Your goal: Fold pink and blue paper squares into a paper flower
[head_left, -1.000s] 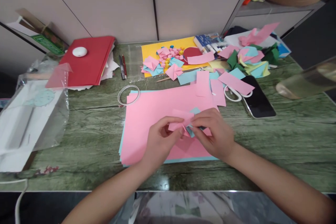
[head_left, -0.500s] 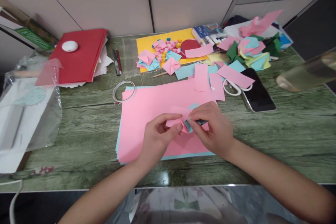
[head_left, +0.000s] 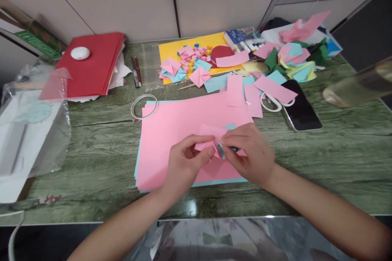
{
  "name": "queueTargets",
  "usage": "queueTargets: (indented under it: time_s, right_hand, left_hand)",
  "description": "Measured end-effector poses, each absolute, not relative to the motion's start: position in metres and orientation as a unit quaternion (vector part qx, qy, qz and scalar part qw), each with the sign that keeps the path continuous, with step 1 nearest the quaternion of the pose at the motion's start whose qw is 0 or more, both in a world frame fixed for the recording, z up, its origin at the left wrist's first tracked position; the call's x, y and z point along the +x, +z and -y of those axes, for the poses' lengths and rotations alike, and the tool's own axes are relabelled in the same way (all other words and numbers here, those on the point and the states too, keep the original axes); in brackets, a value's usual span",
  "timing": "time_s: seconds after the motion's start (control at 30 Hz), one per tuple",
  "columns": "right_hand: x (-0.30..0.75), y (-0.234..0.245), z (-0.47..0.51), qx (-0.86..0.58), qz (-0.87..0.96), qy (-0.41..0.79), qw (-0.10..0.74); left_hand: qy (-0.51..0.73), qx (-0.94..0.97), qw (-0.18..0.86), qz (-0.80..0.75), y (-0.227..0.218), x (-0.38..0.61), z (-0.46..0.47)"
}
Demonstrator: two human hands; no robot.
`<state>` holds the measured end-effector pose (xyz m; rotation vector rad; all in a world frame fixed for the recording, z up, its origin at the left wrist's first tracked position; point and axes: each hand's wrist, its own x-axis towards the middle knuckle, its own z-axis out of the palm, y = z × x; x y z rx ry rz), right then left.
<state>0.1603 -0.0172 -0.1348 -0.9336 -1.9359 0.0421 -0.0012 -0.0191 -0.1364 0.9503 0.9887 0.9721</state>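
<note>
Between my hands, above a stack of pink and blue paper sheets (head_left: 171, 126), is a small folded paper piece (head_left: 217, 151) in pink and light blue. My left hand (head_left: 188, 159) pinches its pink left side between thumb and fingers. At its right, my right hand (head_left: 249, 153) pinches the blue part, thumb against fingertips. Something dark shows beneath the right fingers, too covered to name. A pale pink paper piece (head_left: 211, 130) and a bit of light blue paper (head_left: 230, 126) lie just behind the fingertips.
A tape roll (head_left: 143, 107) rests at the stack's back left corner. Paper strips, scissors (head_left: 271, 104) and a phone (head_left: 301, 110) lie back right. Folded paper pieces (head_left: 200, 76) sit on a yellow sheet (head_left: 167, 51). A red folder (head_left: 88, 73) and plastic bag (head_left: 58, 142) occupy the left.
My right hand has shifted slightly down and right, its fingers still pinched. The folded paper has tilted a little between my hands; my left hand keeps its grip.
</note>
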Motion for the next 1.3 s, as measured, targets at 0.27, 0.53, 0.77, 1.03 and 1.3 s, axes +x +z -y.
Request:
queueTargets:
  time_s: [0.27,0.53,0.77,1.03,1.3]
  right_hand:
    - [0.1582,-0.1313,0.0170,-0.398,0.790,0.007,0.467]
    - [0.1573,-0.1313,0.0168,-0.395,0.789,0.012,0.471]
    - [0.1556,-0.1337,0.0158,-0.396,0.780,0.000,0.485]
    - [0.1573,-0.1323,0.0182,-0.387,0.785,-0.002,0.483]
    - [0.1579,-0.1314,0.0186,-0.365,0.802,-0.039,0.472]
  left_hand:
    - [0.431,0.411,0.675,-0.435,-0.1363,-0.0006,0.0202]
    - [0.425,0.400,0.684,-0.439,-0.1386,0.0004,0.0210]
    - [0.425,0.398,0.686,-0.438,-0.1384,0.0003,0.0202]
    - [0.422,0.403,0.686,-0.435,-0.1372,-0.0005,0.0217]
    - [0.425,0.412,0.669,-0.450,-0.1349,0.0001,0.0222]
